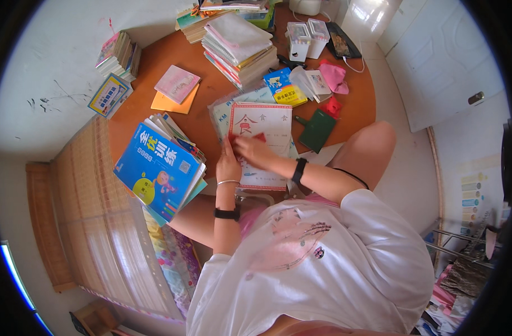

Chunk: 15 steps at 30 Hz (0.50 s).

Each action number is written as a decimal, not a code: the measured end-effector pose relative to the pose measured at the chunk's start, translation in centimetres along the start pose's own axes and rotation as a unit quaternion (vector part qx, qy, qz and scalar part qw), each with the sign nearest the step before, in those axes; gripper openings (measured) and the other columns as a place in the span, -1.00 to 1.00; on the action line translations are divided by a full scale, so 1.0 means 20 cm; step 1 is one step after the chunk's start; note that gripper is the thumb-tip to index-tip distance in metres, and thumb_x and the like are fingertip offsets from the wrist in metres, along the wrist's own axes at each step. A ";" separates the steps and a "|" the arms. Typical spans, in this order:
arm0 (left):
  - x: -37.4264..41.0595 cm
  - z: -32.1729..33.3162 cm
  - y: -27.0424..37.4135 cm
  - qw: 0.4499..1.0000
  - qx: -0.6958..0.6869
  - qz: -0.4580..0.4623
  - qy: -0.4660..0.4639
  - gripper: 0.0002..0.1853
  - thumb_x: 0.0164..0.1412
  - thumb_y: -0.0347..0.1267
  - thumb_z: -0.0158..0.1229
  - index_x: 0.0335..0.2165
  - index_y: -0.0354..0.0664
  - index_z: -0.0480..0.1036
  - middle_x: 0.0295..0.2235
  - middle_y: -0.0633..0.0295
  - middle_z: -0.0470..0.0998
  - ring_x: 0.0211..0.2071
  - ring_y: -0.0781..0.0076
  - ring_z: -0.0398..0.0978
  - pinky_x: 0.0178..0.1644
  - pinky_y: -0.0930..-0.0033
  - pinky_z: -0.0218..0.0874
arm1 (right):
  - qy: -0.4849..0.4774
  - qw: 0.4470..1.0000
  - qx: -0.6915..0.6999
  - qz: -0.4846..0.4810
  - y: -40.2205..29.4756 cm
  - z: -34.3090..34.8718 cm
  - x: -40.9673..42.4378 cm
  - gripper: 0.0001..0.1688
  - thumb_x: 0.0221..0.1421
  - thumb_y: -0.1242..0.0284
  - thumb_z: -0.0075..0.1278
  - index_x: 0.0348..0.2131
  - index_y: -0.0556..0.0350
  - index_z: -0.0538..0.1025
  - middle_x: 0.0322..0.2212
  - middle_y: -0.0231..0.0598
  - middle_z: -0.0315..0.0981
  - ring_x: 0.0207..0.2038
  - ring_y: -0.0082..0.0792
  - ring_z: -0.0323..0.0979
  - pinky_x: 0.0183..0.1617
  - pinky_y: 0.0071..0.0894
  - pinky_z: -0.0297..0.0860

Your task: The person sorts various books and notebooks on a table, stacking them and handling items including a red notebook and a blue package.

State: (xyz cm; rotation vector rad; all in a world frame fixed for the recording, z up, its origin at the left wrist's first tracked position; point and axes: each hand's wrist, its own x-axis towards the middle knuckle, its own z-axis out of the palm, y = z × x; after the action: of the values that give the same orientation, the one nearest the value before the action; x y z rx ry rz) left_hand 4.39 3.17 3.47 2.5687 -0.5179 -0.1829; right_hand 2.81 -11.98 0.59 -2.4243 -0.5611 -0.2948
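A white booklet with a red patterned border (270, 122) lies in front of me, over a clear plastic sleeve (222, 113) at the table edge. My left hand (227, 164) is upright at the booklet's left edge. My right hand (251, 150) reaches across the page and meets it, with a small red piece (260, 137), seemingly cloth or paper, showing beside its fingers. What the fingers of either hand grip is hidden or blurred. A dark green case (318, 130) and a red cloth (332, 107) lie right of the booklet.
A blue workbook (159, 168) tops a pile at the table's left edge. Behind stand a tall stack of books (243, 50), white containers (298, 41) and a tablet (341, 42) on a cable. A pink notebook (177, 84) and a blue-yellow handbook (284, 87) lie nearer.
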 end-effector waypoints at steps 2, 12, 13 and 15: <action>0.00 0.03 -0.11 0.998 -0.049 0.032 0.028 -0.27 0.00 -0.56 -0.03 0.21 -0.24 0.08 0.17 -0.18 0.22 0.00 -0.18 0.38 0.03 0.03 0.29 | 0.007 1.000 0.022 -0.010 -0.16 0.01 -0.09 -0.82 0.05 0.57 -0.08 -0.29 0.16 0.49 -0.13 -0.17 0.36 -0.08 -0.10 0.37 -0.04 -0.23 0.36; -0.02 -0.03 0.02 0.991 -0.094 0.093 -0.024 -0.41 0.11 -0.43 0.10 0.14 -0.23 0.25 0.21 -0.16 0.16 0.18 -0.11 0.19 0.21 0.11 0.10 | 0.083 0.965 0.159 0.193 -0.12 -0.42 -0.13 -0.60 -0.06 0.71 -0.07 -0.17 0.09 0.51 -0.30 -0.05 0.41 -0.22 0.00 0.42 -0.14 -0.14 0.37; -0.03 0.00 0.00 0.994 -0.044 0.097 -0.021 -0.40 0.12 -0.39 0.11 0.16 -0.21 0.24 0.23 -0.14 0.14 0.20 -0.10 0.17 0.22 0.12 0.10 | 0.169 0.954 0.116 0.217 -0.05 -0.48 -0.13 -0.60 -0.06 0.72 -0.08 -0.17 0.10 0.50 -0.29 -0.05 0.40 -0.21 0.00 0.42 -0.13 -0.13 0.37; -0.03 0.08 -0.03 0.993 0.039 0.106 -0.019 -0.37 0.13 -0.31 0.13 0.17 -0.17 0.23 0.25 -0.12 0.10 0.22 -0.08 0.14 0.23 0.15 0.09 | 0.269 0.933 -0.071 0.229 0.19 -0.49 -0.16 -0.59 -0.02 0.67 -0.09 -0.12 0.08 0.46 -0.22 -0.02 0.34 -0.15 0.04 0.37 -0.09 -0.13 0.37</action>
State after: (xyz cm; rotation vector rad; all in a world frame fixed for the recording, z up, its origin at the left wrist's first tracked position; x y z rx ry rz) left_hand 3.58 3.14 1.72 2.5665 -0.8204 -0.1388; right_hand 1.01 -21.75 5.14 -2.3724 0.2765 -0.7801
